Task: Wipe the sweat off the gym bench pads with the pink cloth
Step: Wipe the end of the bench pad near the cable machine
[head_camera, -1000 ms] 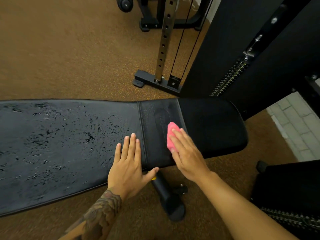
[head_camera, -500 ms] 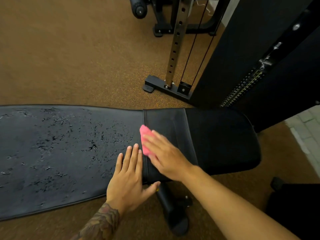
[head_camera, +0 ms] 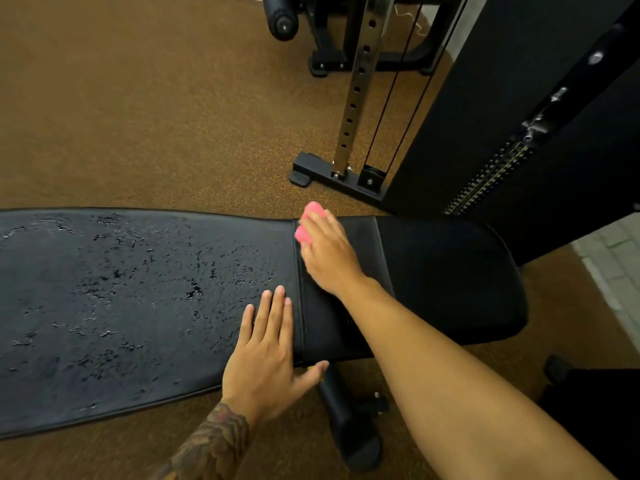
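A long black bench pad [head_camera: 121,306] runs across the view, speckled with sweat droplets. To its right sits the shorter black seat pad [head_camera: 450,278], which looks dry. My right hand [head_camera: 329,258] presses the pink cloth [head_camera: 306,225] flat at the far edge of the bench, right by the seam between the two pads; only the cloth's tips show past my fingers. My left hand [head_camera: 266,355] lies flat, fingers apart, on the near right end of the wet pad, holding nothing.
Brown rubber gym floor [head_camera: 156,116] surrounds the bench. A cable machine with a perforated steel upright [head_camera: 356,88], black foot [head_camera: 332,178] and weight stack [head_camera: 491,178] stands just behind the seat pad. The bench's black support leg [head_camera: 349,420] juts out below.
My right hand has slid the pink cloth left and away from me, from the middle of the seat pad to the far edge at the seam. My left hand stayed flat in place.
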Demonstrator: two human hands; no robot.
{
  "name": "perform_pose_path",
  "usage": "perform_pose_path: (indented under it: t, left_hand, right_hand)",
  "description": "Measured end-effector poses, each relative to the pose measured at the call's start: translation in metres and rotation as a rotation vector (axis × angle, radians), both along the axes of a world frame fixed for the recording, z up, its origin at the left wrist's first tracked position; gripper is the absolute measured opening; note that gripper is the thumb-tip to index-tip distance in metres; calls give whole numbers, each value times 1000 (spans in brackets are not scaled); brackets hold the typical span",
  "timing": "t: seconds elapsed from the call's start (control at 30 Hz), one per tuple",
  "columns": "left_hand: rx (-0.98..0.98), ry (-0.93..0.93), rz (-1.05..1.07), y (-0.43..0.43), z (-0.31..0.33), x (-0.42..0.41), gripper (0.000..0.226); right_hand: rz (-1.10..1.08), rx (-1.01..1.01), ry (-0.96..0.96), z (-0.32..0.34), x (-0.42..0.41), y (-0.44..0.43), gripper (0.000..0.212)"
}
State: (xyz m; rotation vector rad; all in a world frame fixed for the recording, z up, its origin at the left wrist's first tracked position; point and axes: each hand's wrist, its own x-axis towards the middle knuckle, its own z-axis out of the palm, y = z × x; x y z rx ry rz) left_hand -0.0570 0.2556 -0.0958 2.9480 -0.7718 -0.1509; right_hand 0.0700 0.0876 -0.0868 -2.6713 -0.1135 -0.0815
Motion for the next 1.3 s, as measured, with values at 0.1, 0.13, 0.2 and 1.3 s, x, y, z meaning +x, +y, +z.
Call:
perform_pose_path:
  t: [0.1, 0.13, 0.2, 1.3]
  left_hand:
    - [-13, 10, -7, 1, 0, 0, 106]
    - [-16, 9, -12, 1, -1, 0, 105]
    - [-14, 11, -13, 2, -1, 0, 105]
    - [-425, 43, 35, 28, 16, 0, 105]
  right_hand:
    - [263, 42, 11, 7, -62, 4, 51]
    - [334, 45, 33, 9, -90, -1, 52]
    - [372, 15, 52, 13, -144, -23, 54]
    - [153, 90, 26, 11, -131, 27, 46]
